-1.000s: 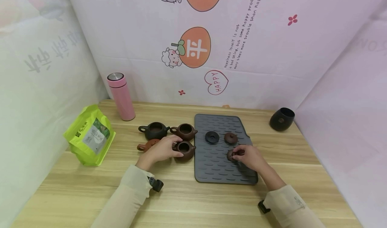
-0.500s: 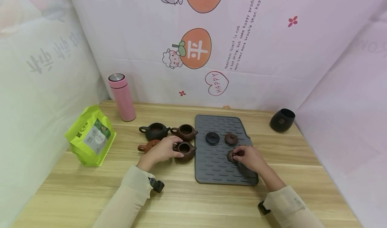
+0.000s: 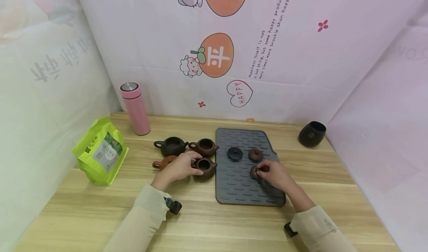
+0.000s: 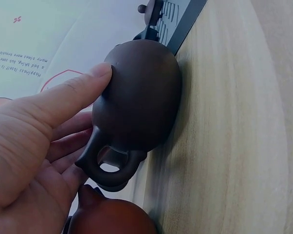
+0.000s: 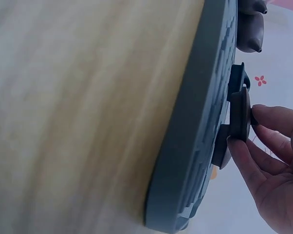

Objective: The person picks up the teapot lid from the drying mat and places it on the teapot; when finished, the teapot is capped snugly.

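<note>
Pinching a small, round, dark-brown clay lid [image 3: 253, 173], the right hand [image 3: 277, 174] worked near the right edge of the grey ribbed mat [image 3: 234, 190]. Beyond its left edge, the left hand [image 3: 180, 167] held a squat, lidless, dark-brown clay teapot [image 3: 206, 174], spout pointing lidward.

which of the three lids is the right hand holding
The front brown lid, pinched by the right hand. The black lid and the back brown lid lie farther back on the gray mat, untouched.
</note>
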`<state>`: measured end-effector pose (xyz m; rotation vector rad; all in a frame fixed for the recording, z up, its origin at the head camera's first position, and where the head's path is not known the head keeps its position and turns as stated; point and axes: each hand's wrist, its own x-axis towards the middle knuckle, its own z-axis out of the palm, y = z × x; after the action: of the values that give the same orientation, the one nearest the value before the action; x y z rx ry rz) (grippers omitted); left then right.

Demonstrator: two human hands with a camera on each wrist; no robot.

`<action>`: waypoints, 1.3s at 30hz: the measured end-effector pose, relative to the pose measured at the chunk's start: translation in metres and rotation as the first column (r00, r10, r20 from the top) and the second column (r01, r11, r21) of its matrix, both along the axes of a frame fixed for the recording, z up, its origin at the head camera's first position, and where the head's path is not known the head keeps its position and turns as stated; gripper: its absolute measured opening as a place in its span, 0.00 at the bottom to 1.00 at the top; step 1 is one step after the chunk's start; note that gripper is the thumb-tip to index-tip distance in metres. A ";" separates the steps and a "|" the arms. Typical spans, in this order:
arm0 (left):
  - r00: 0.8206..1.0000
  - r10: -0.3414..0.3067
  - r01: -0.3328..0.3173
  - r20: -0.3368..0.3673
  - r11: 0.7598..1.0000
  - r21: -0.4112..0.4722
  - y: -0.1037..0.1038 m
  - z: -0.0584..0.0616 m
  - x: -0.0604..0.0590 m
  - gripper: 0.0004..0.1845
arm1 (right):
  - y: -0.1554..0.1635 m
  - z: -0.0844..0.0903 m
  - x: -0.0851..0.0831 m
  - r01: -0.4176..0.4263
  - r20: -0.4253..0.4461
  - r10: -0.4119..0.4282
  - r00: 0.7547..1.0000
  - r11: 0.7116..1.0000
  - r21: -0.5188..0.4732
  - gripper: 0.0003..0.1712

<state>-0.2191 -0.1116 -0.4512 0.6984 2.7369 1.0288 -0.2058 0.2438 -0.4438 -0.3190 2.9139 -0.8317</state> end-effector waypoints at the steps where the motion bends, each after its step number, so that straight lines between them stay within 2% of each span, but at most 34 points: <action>1: 1.000 0.001 -0.001 0.001 1.000 0.001 0.000 0.000 0.000 0.30 | 0.000 0.000 0.000 -0.001 -0.002 0.001 1.000 1.000 0.000 0.06; 12: 1.000 0.019 -0.019 0.003 1.000 -0.005 0.002 -0.004 0.001 0.30 | -0.011 0.011 0.000 -0.008 -0.019 0.008 1.000 1.000 -0.014 0.08; 19: 1.000 0.025 -0.025 -0.006 1.000 -0.007 0.001 -0.007 0.001 0.30 | -0.026 0.018 -0.001 -0.020 -0.069 0.019 0.997 1.000 -0.014 0.09; 27: 1.000 0.015 -0.015 -0.001 1.000 0.008 0.000 -0.005 -0.001 0.30 | -0.046 0.026 -0.004 -0.033 -0.034 0.030 0.999 0.996 -0.088 0.08; 39: 1.000 0.013 -0.013 0.002 1.000 0.003 0.001 0.000 0.000 0.30 | -0.078 0.030 -0.007 -0.077 -0.049 0.070 0.996 0.986 -0.147 0.07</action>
<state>-0.2189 -0.1103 -0.4512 0.6808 2.7428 1.0359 -0.2132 0.1657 -0.4133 -0.4594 2.8657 -1.0457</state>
